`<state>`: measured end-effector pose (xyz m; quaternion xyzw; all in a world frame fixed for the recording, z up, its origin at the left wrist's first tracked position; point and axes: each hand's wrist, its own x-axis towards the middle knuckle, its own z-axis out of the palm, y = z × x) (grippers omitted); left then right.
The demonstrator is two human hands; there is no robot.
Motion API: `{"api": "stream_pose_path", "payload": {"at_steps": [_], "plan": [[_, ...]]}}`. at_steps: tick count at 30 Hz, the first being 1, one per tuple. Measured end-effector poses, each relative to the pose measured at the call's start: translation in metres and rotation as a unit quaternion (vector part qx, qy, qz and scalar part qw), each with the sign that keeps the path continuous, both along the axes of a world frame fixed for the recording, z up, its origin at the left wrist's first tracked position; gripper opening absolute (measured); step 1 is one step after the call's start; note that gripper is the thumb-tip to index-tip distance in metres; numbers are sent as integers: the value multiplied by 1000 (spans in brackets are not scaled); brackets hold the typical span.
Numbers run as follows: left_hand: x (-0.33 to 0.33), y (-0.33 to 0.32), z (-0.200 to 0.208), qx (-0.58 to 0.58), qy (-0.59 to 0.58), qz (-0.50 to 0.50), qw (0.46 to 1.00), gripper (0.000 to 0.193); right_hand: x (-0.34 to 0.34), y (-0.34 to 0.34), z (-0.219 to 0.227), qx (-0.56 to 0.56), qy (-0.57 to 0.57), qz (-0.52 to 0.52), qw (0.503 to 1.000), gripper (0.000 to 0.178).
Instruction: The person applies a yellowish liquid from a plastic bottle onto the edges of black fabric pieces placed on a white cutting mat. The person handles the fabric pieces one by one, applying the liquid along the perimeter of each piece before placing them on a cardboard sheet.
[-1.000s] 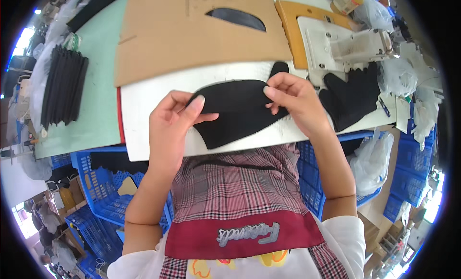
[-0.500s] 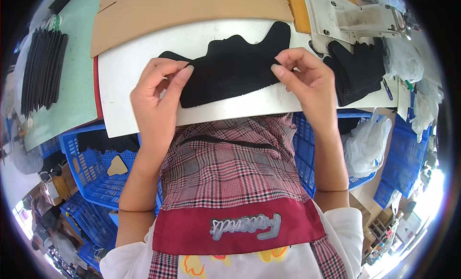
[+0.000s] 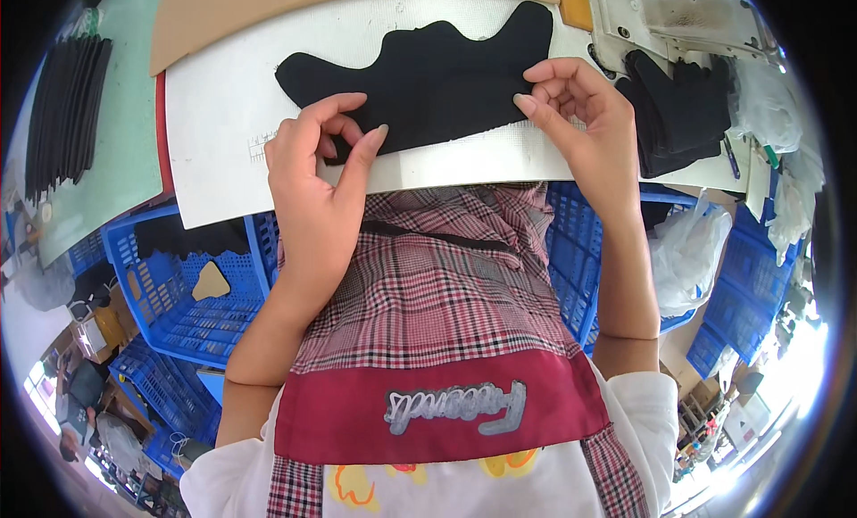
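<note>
A black cut fabric piece (image 3: 446, 81) with a wavy, lobed far edge and a nearly straight near edge lies spread on the white work surface (image 3: 214, 152). My left hand (image 3: 321, 161) is at its near left part, thumb and forefinger apart over the cloth, the other fingers curled beneath. At the right edge of the same piece is my right hand (image 3: 585, 116), its thumb tip at the cloth, the forefinger a little apart from it and the remaining fingers bent.
A stack of black fabric pieces (image 3: 674, 116) lies right of my right hand, beside a machine (image 3: 687, 23) and a pen (image 3: 732, 157). Brown cardboard (image 3: 268, 9) spans the far side. Dark strips (image 3: 67, 116) stand at left. A blue crate (image 3: 192, 322) and a plastic bag (image 3: 687, 259) sit below.
The fabric piece has moved away from me, and its left lobe now lies spread out. Both hands have loosened their pinch, and my left hand has shifted to the right.
</note>
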<state>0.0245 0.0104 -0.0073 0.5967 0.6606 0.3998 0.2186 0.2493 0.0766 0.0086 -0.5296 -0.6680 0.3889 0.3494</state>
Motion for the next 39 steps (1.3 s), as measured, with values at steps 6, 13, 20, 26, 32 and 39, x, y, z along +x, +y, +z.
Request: {"api": "stream_pose_path", "payload": {"at_steps": [6, 13, 20, 26, 32, 39], "plan": [[1, 0, 0, -7, 13, 5, 1000, 26, -3, -1, 0, -4, 1, -12, 1000, 19], [2, 0, 0, -20, -18, 12, 1000, 28, -5, -5, 0, 10, -22, -17, 1000, 19], [0, 2, -1, -6, -6, -4, 1000, 27, -6, -5, 0, 23, -34, -10, 999, 18], [0, 2, 0, -10, -19, -6, 1000, 27, -6, -5, 0, 22, -26, -6, 999, 17], [2, 1, 1, -25, -28, 13, 999, 28, -5, -4, 0, 28, -25, 2, 999, 17], [2, 1, 1, -13, -2, -2, 1000, 27, -5, -5, -1, 33, -31, 0, 999, 17]]}}
